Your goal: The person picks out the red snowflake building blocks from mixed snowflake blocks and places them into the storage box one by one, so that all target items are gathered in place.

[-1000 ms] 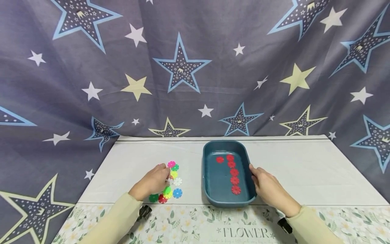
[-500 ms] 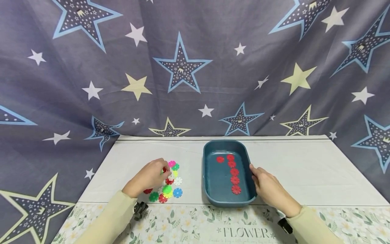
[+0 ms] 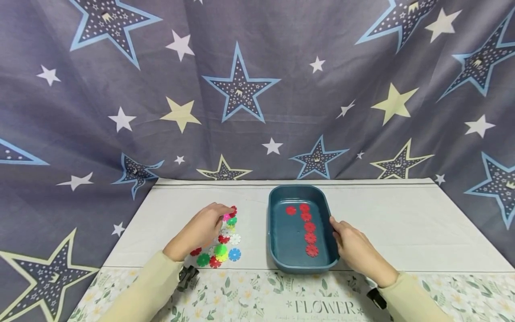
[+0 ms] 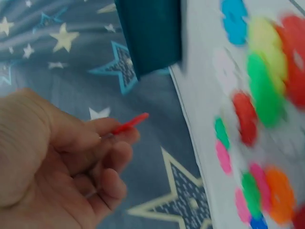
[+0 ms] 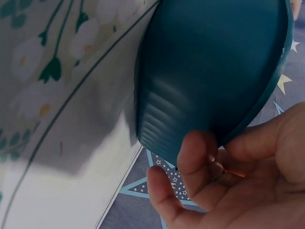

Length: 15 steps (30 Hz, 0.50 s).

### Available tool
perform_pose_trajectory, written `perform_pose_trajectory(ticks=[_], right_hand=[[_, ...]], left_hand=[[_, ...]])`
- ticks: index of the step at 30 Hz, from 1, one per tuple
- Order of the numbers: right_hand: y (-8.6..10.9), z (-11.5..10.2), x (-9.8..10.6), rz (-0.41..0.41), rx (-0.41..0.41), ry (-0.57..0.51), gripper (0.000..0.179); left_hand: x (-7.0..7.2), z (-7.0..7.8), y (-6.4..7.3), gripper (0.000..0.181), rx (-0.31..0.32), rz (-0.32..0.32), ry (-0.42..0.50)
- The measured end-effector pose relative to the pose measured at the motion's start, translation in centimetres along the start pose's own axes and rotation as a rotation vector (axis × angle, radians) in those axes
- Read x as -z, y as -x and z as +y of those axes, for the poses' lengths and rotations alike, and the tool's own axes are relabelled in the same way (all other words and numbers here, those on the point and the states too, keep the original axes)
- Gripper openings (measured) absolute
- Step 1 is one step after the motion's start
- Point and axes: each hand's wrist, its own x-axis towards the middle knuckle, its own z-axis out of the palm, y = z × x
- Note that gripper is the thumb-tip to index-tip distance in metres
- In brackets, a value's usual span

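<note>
My left hand pinches a red snowflake disc between thumb and fingers, over the far end of a loose group of coloured snowflake discs. In the left wrist view the red disc is seen nearly edge-on, its lower part hidden by the fingertips. My right hand grips the right rim of a dark teal tub, thumb on the edge and fingers against the outer wall, as the right wrist view shows at the tub wall. Several red discs lie in the tub, most in a row along its right side.
Left of the tub lie several loose discs: a blue disc, a white disc, a green disc, others overlapping. The pale tabletop has a floral strip along its near side. A star-patterned curtain stands behind.
My left hand first reaches into the loose discs, then lifts a red disc and carries it away from me, past the pink one. My right hand and the tub stay put.
</note>
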Motion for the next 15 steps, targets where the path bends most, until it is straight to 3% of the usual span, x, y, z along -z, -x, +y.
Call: perform_pose_trajectory(ticks=[4, 9, 12, 15], right_hand=[[0.0, 0.1, 0.0, 0.003, -0.001, 0.007, 0.039], [0.1, 0.1, 0.0, 0.006, 0.002, 0.009, 0.039], [0.0, 0.0, 0.0, 0.007, 0.005, 0.008, 0.039], [0.0, 0.0, 0.0, 0.007, 0.006, 0.007, 0.039]], left_hand=[[-0.3, 2.5, -1.5, 0.036, -0.150, 0.005, 0.013], [-1.8, 5.8, -4.1, 0.044, -0.304, -0.054, 0.006], [-3.1, 7.1, -5.5, 0.044, -0.341, -0.114, -0.039], [-4.6, 7.8, -6.8, 0.044, -0.334, -0.185, -0.106]])
